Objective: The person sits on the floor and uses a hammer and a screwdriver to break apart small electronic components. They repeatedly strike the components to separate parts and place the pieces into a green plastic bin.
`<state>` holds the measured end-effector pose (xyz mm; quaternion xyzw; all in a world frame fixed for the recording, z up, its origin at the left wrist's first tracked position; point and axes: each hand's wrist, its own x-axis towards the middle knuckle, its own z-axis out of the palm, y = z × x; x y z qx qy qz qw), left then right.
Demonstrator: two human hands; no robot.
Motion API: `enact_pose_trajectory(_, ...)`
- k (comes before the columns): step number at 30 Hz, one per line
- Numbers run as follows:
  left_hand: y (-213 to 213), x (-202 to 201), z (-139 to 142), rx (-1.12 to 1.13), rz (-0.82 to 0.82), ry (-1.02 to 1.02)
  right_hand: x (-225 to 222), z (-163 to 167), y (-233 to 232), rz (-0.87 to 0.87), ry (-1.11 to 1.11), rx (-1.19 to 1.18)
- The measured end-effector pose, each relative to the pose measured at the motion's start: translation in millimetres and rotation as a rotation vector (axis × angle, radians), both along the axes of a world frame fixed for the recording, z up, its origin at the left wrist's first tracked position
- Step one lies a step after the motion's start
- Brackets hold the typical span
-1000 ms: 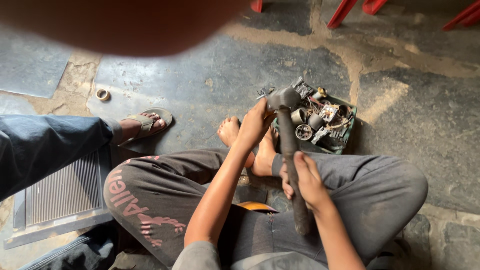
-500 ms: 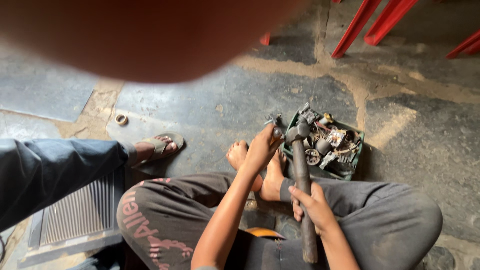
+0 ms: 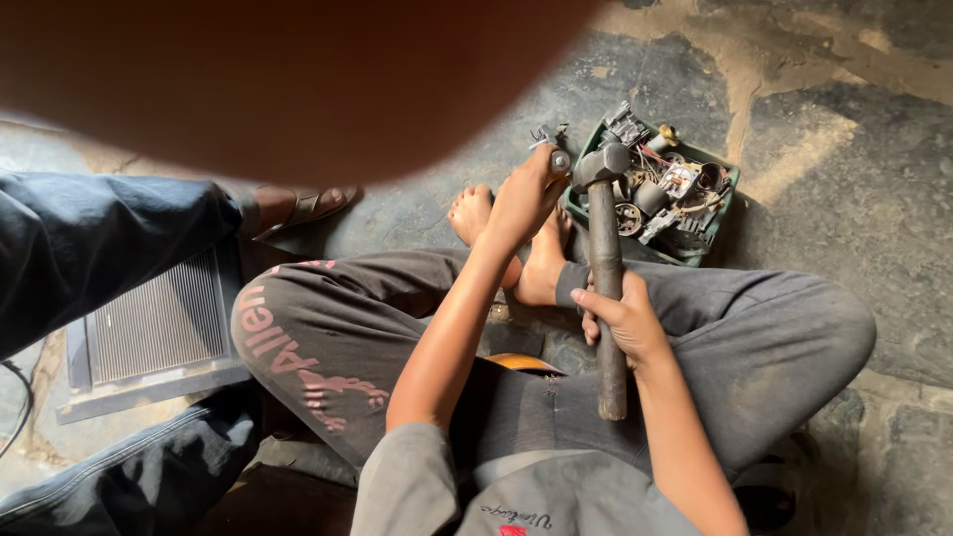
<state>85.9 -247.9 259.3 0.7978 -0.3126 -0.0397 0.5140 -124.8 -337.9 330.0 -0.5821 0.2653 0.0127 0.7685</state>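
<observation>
Far left, at 9 o'clock, a grey finned radiator panel (image 3: 159, 323) lies on the stone floor (image 3: 854, 129), beside another person's blue-jeaned leg (image 3: 94, 243) and sandalled foot (image 3: 298, 208). The seated person sits cross-legged in grey trousers. Left hand (image 3: 521, 199) reaches to 12 o'clock, fingers pinched on a small metal cylindrical part (image 3: 561, 161). Just right of it, touching or nearly so, is the head of a long rusty steel hammer (image 3: 606, 268). Right hand (image 3: 620, 318) is wrapped tight around the hammer handle mid-shaft, head pointing 12 o'clock. At 1 o'clock, a green plastic tray of scrap metal parts (image 3: 685, 248) sits behind the hammer head.
</observation>
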Motion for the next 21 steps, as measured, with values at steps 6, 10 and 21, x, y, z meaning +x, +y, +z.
enact_pose_trajectory(6, 0.2, 2.9, 2.3, -0.034, 0.010, -0.020, 1.9, 3.2, 2.4, 0.035, -0.024, -0.046)
enact_pose_trajectory(10, -2.0, 3.8, -3.1, -0.026, 0.023, -0.024, 2.4, -0.5, 2.2, 0.025, -0.014, -0.043)
enact_pose_trajectory(21, -1.5, 3.0, -1.7, -0.014, 0.004, 0.002, 2.6, 0.5, 1.2, 0.027, -0.008, -0.051)
